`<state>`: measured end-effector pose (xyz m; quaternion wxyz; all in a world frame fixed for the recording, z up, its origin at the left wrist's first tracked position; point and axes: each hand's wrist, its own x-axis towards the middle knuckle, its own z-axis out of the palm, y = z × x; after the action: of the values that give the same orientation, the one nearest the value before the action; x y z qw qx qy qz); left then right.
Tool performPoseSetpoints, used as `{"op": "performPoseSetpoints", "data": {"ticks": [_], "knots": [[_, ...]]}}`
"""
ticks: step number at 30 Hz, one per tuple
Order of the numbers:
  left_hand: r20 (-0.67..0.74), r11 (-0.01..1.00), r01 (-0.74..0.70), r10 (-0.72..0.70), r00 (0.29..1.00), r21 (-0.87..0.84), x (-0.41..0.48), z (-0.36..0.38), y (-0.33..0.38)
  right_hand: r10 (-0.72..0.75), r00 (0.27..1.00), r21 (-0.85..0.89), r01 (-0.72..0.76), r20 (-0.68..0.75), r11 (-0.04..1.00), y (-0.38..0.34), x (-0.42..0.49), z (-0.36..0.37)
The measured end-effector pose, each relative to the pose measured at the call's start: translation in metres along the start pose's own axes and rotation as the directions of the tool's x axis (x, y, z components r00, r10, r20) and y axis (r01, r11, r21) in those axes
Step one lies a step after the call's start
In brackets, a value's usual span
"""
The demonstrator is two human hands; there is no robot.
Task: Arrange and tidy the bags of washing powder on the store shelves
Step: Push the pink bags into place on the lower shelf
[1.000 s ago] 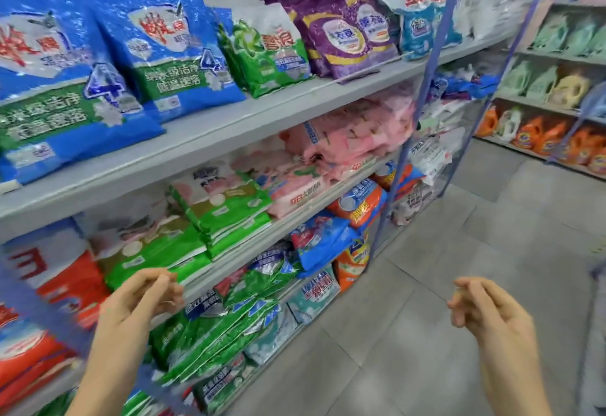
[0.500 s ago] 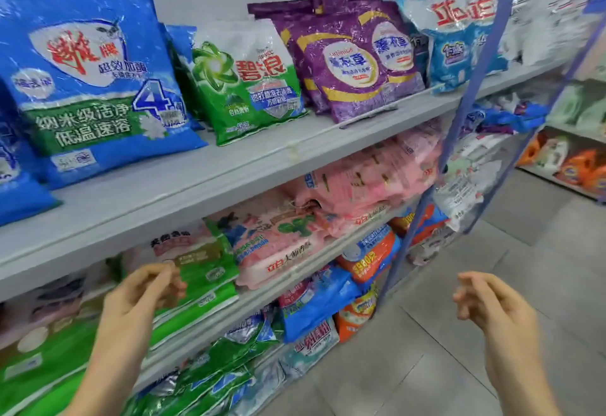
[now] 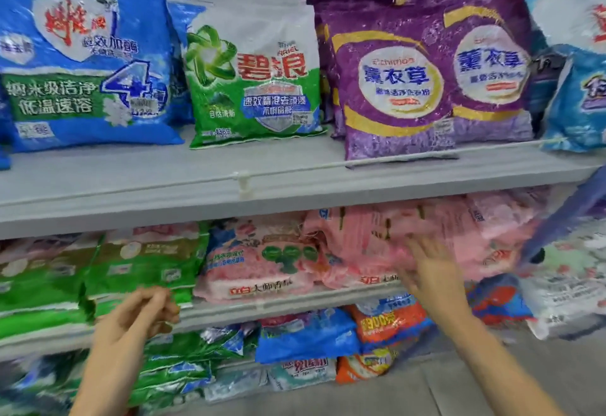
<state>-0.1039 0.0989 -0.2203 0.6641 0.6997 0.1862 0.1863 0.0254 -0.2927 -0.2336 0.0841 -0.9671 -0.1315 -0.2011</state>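
The slumped heap of soft pink plastic washing-powder bags (image 3: 426,229) sits on the middle shelf, right at the fingertips of the right hand (image 3: 429,271). That hand is stretched out with fingers straight and spread, gripping nothing. Motion blur makes it hard to say whether the fingertips touch the pink film or stop just short.

The step in hand looks like squaring up this heap, which leans unevenly against its neighbours. The next move probably calls for a flat push or a two-handed lift to stack the bags level, since loose powder will sag and slide.

The left hand (image 3: 137,314) hovers low, well to the left of the right hand, with fingers loosely curled and empty. It is free to help.

Just beyond the left hand lie flat green plastic bags (image 3: 137,268). Between the two hands lies a flat pink bag with green print (image 3: 262,261).

Above both hands, on the grey metal top shelf (image 3: 164,183), stand a large blue bag (image 3: 85,55), a green-and-white bag (image 3: 255,74) and purple bags (image 3: 393,88).

Below the right hand are blue and orange bags (image 3: 328,333). To its right, a blue upright post (image 3: 564,219) crowds the heap's far end and could catch a bag.
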Motion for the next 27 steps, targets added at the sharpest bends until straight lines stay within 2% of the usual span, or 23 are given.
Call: {"op": "performPoseSetpoints", "data": {"ticks": [2,5,8,12,18,22,24,27], "knots": [[-0.028,1.0,0.021,-0.021,0.999,0.003,-0.012,0.006,0.002,-0.151,0.984,-0.151,0.163,0.092,0.975,0.013,0.02,0.016],[-0.087,0.999,0.039,-0.039,0.995,-0.002,-0.026,0.012,0.006,-0.248,0.932,-0.201,0.305,0.265,0.931,0.024,0.038,0.037],[-0.132,1.0,0.031,-0.03,0.991,0.001,-0.036,0.011,0.012,-0.267,0.9,-0.2,0.348,0.344,0.916,0.03,0.046,0.048],[-0.146,0.999,0.036,-0.032,0.989,0.03,-0.042,0.004,0.013,-0.29,0.886,-0.268,0.397,0.362,0.878,0.037,0.051,0.052],[-0.081,0.997,0.043,-0.037,0.996,0.07,-0.044,-0.008,0.017,-0.272,0.922,-0.356,0.361,0.277,0.862,0.026,0.063,0.034],[-0.012,0.995,0.074,-0.074,0.997,0.066,-0.04,-0.015,0.015,-0.183,0.935,-0.459,0.311,0.303,0.832,-0.008,0.083,-0.001],[0.024,0.991,0.116,-0.118,0.993,0.063,-0.038,-0.013,0.009,-0.08,0.965,-0.423,0.182,0.249,0.887,-0.023,0.088,-0.015],[0.131,0.972,0.23,-0.235,0.963,0.05,-0.031,0.001,-0.005,-0.005,0.993,-0.212,0.03,0.118,0.977,-0.043,0.084,-0.033]]}}
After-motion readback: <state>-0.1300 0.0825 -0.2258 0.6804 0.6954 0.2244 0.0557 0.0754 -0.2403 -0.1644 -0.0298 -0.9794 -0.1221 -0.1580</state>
